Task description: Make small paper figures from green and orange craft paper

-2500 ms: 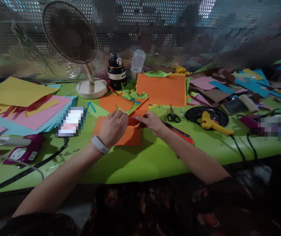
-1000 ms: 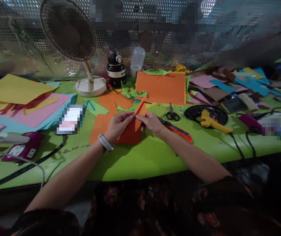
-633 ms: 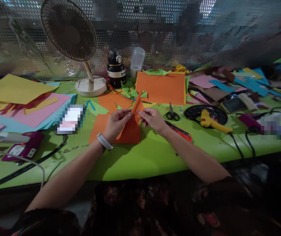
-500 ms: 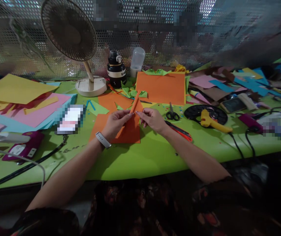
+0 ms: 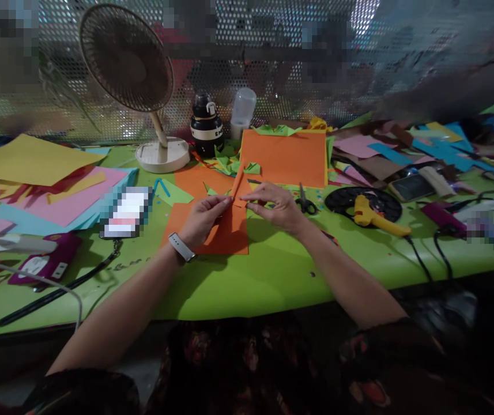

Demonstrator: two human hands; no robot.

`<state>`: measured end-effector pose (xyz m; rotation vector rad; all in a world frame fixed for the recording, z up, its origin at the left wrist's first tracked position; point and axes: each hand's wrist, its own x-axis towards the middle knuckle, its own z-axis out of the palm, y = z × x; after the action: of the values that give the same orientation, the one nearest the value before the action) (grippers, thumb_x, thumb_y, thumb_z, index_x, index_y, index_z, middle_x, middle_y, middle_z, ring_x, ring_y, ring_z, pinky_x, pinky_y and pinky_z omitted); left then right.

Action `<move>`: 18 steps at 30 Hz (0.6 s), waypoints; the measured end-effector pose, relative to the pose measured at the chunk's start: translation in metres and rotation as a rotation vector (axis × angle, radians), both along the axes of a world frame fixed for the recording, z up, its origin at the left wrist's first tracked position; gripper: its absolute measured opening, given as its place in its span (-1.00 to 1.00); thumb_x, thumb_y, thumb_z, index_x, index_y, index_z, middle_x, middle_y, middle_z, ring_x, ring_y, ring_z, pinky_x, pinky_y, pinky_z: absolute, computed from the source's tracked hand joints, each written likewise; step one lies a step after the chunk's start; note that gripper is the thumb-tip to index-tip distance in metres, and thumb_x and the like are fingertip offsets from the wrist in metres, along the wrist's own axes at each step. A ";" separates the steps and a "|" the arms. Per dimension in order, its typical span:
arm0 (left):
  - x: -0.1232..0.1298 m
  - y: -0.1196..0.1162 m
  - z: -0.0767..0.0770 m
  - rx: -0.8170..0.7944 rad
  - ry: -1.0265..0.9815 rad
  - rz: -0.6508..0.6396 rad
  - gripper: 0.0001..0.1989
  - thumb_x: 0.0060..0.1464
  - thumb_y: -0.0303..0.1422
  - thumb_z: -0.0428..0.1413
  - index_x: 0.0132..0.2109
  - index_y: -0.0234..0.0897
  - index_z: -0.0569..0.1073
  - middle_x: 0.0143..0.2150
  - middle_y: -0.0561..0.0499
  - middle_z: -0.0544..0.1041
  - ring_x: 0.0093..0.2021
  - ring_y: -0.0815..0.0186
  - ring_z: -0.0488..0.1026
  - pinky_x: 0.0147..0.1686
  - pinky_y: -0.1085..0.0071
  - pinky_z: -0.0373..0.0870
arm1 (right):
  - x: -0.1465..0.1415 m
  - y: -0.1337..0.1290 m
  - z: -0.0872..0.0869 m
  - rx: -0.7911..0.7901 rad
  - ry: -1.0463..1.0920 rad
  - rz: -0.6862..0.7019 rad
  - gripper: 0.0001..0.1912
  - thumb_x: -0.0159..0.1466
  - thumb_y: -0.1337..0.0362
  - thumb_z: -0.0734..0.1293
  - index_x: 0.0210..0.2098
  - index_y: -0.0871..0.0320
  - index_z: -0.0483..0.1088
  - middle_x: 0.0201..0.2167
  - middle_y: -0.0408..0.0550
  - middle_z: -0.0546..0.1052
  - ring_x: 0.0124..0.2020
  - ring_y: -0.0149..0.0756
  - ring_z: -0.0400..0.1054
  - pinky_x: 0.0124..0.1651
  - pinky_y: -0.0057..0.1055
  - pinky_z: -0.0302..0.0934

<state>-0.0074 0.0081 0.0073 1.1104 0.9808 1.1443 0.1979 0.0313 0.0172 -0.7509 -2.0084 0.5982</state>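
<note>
My left hand [image 5: 206,219], with a pale band on its wrist, pinches the lower end of a narrow folded strip of orange paper [image 5: 238,180] that points up and away from me. To the right of the strip is my right hand [image 5: 275,206], its thumb and forefinger slightly apart and nothing visible between them. Under the hands lies a flat orange paper sheet [image 5: 233,239] on the green tabletop. Scissors [image 5: 306,202] lie just beyond my right hand, partly covered by it. A red-orange tool [image 5: 330,237] is mostly hidden under the right wrist.
A yellow glue gun [image 5: 376,219] rests on a black round tray [image 5: 337,202] at the right. A larger orange sheet [image 5: 285,158] lies at the back, near a black bottle [image 5: 207,132] and a fan [image 5: 162,154]. A phone [image 5: 126,213] and coloured paper [image 5: 34,158] are on the left.
My right hand has drawn slightly to the right, away from the strip, and its fingers have spread. My left hand keeps its pinch on the strip. The view has shifted a little.
</note>
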 end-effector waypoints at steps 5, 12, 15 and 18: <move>0.000 0.003 -0.006 -0.020 -0.029 -0.008 -0.65 -0.15 -0.10 0.35 -0.28 -0.25 0.59 -0.43 0.06 0.54 -0.52 0.49 0.35 -0.56 0.59 0.25 | -0.001 0.008 -0.007 -0.020 0.050 0.040 -0.85 0.22 0.14 0.40 -0.24 0.00 0.59 -0.37 -0.08 0.52 -0.33 -0.30 0.37 -0.23 -0.31 0.29; 0.002 0.000 -0.008 -0.035 -0.030 -0.043 -0.70 -0.11 -0.15 0.34 -0.28 -0.26 0.57 -0.45 0.09 0.49 -0.51 0.51 0.34 -0.52 0.60 0.27 | -0.010 0.000 -0.009 -0.017 0.134 -0.043 -0.81 0.27 0.10 0.36 -0.31 0.05 0.55 -0.33 -0.08 0.46 -0.27 -0.30 0.36 -0.23 -0.36 0.27; 0.002 -0.001 -0.007 -0.048 -0.017 -0.067 -0.71 -0.12 -0.17 0.35 -0.30 -0.26 0.56 -0.44 0.09 0.49 -0.48 0.49 0.37 -0.46 0.58 0.34 | -0.011 -0.002 -0.009 -0.033 0.129 -0.084 -0.76 0.28 0.06 0.34 -0.32 0.08 0.51 -0.31 -0.06 0.45 -0.24 -0.28 0.37 -0.21 -0.35 0.28; 0.002 -0.001 -0.006 -0.051 -0.003 -0.088 -0.69 -0.14 -0.16 0.35 -0.30 -0.28 0.56 -0.42 0.06 0.50 -0.44 0.45 0.41 -0.40 0.52 0.41 | -0.012 -0.001 -0.011 -0.062 0.131 -0.094 -0.75 0.29 0.05 0.32 -0.32 0.09 0.47 -0.31 -0.06 0.45 -0.25 -0.29 0.36 -0.20 -0.35 0.29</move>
<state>-0.0053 0.0072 0.0009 1.1006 0.9444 1.0443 0.1859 0.0302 0.0061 -0.8180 -1.8315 0.6403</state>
